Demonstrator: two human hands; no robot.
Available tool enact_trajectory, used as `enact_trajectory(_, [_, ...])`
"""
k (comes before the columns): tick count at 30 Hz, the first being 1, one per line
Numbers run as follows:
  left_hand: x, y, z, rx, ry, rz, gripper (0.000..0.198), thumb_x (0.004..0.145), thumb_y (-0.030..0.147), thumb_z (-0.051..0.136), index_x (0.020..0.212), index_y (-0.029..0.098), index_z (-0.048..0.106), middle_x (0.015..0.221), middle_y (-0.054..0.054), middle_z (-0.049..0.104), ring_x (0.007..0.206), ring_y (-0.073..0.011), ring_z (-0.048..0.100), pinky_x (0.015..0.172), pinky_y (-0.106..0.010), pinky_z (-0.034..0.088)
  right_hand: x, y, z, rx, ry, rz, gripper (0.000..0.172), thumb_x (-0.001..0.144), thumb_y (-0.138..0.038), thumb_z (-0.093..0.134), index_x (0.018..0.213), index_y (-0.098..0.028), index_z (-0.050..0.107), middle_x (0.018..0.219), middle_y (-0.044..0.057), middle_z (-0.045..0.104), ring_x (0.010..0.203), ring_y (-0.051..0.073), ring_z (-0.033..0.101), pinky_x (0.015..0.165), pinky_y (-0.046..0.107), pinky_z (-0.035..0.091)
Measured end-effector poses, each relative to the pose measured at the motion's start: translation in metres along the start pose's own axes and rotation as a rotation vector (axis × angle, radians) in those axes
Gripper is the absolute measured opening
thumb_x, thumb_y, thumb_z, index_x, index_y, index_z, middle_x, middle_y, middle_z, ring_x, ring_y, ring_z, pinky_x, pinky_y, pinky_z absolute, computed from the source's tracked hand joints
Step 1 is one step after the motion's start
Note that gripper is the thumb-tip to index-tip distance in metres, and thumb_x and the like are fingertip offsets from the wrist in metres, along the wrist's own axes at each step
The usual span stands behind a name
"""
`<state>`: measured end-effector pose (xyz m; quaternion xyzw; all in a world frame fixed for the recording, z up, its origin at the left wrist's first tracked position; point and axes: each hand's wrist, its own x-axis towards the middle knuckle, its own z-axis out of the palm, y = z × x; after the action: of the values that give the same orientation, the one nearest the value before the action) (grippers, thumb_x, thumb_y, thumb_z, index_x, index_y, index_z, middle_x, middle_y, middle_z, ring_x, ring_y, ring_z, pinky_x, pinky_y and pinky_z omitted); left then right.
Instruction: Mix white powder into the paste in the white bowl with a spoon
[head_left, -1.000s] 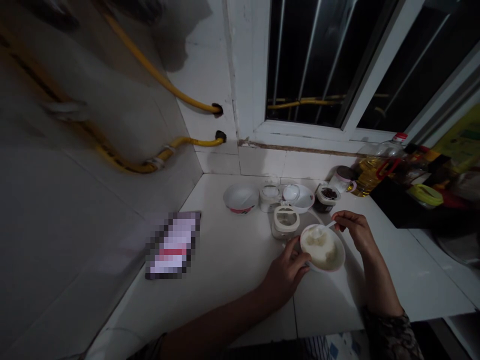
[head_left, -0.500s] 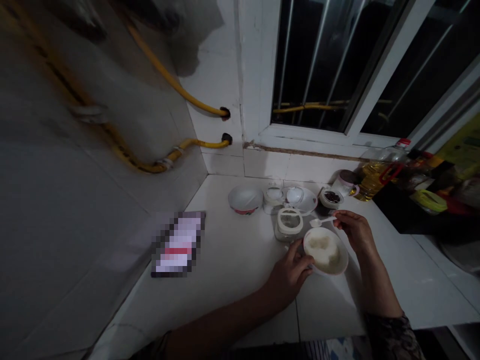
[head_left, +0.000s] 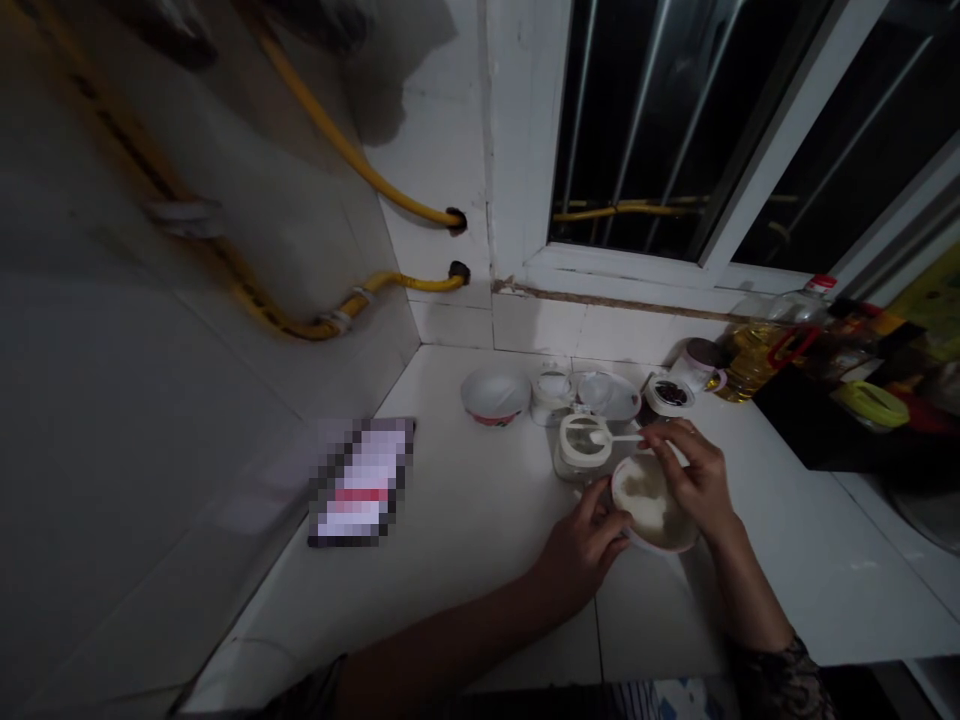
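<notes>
White bowl (head_left: 651,503) of pale food, held just beside the glass jar (head_left: 577,450), its rim clasped by the left hand (head_left: 583,548) with fingers curled and spread; right hand (head_left: 694,475) with fingers pinching a white spoon (head_left: 622,436).

The camera sits on my head and looks forward and down past my forearms, angled into the corner of the counter (head_left: 465,520). My left hand (head_left: 581,548) and right hand (head_left: 694,480) are close below it, right of the frame's middle. The counter stretches beyond them, the window (head_left: 637,130) lies straight ahead of my right hand, and the tiled wall (head_left: 187,400) runs along the left, well beyond my left hand.
</notes>
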<state>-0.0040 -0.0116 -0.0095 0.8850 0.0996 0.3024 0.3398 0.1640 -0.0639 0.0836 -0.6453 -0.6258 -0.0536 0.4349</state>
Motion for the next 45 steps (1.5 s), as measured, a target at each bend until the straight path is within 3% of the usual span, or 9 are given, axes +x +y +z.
enact_trajectory(3, [0.001,0.000,0.000,-0.011,-0.007,0.000,0.017,0.086,0.012,0.053,0.101,0.019,0.058,0.136,-0.012,0.037,0.093,-0.0175,0.060,0.087,-0.034,0.051,-0.006,0.010,-0.020,0.012,0.097,0.233,0.018,0.087,-0.035,0.050,0.082,-0.022,0.062,0.071,0.004,0.061,0.072,0.020,0.057,0.072,0.034,0.044])
enact_trajectory(8, [0.000,-0.001,0.001,0.007,-0.008,-0.003,0.018,0.085,0.011,0.054,0.101,0.019,0.058,0.136,-0.013,0.037,0.092,-0.0179,0.059,0.086,-0.034,0.052,-0.015,0.028,-0.040,-0.035,-0.026,0.382,0.021,0.083,-0.038,0.051,0.079,-0.021,0.062,0.071,0.004,0.062,0.061,0.018,0.054,0.062,0.032,0.042])
enact_trajectory(11, [-0.001,-0.001,0.001,0.009,-0.020,-0.011,0.018,0.085,0.011,0.055,0.101,0.019,0.058,0.137,-0.012,0.035,0.093,-0.0180,0.060,0.086,-0.035,0.051,-0.016,0.030,-0.036,-0.088,-0.128,0.381,0.020,0.083,-0.034,0.049,0.081,-0.020,0.063,0.076,0.005,0.065,0.064,0.019,0.055,0.063,0.031,0.041])
enact_trajectory(16, [-0.001,-0.002,0.001,0.001,-0.023,-0.023,0.018,0.086,0.012,0.053,0.102,0.020,0.058,0.138,-0.012,0.035,0.095,-0.0181,0.060,0.087,-0.035,0.051,-0.012,0.025,-0.018,0.068,-0.276,0.472,0.022,0.082,-0.033,0.048,0.071,-0.020,0.061,0.060,0.000,0.056,0.059,0.016,0.051,0.059,0.028,0.038])
enact_trajectory(26, [0.000,0.000,0.000,-0.001,-0.025,-0.012,0.017,0.086,0.012,0.053,0.101,0.019,0.059,0.137,-0.012,0.036,0.094,-0.0182,0.060,0.087,-0.035,0.051,-0.007,0.034,-0.025,0.308,-0.021,0.691,0.019,0.066,-0.038,0.060,0.065,-0.019,0.061,0.050,-0.002,0.051,0.051,0.014,0.045,0.054,0.028,0.036])
enact_trajectory(40, [0.000,-0.002,0.001,-0.005,-0.028,-0.008,0.020,0.086,0.012,0.055,0.104,0.019,0.057,0.137,-0.012,0.034,0.093,-0.0176,0.059,0.087,-0.034,0.051,-0.007,0.040,-0.020,0.317,-0.030,0.719,0.017,0.063,-0.035,0.061,0.064,-0.019,0.061,0.048,-0.003,0.050,0.049,0.013,0.043,0.052,0.028,0.034])
enact_trajectory(45, [0.000,-0.002,0.002,-0.003,-0.021,-0.001,0.020,0.085,0.011,0.056,0.103,0.019,0.058,0.137,-0.012,0.034,0.094,-0.0185,0.059,0.086,-0.035,0.052,-0.006,0.044,-0.017,0.388,0.028,0.764,0.015,0.059,-0.033,0.063,0.061,-0.018,0.062,0.046,-0.003,0.050,0.047,0.012,0.042,0.050,0.027,0.033])
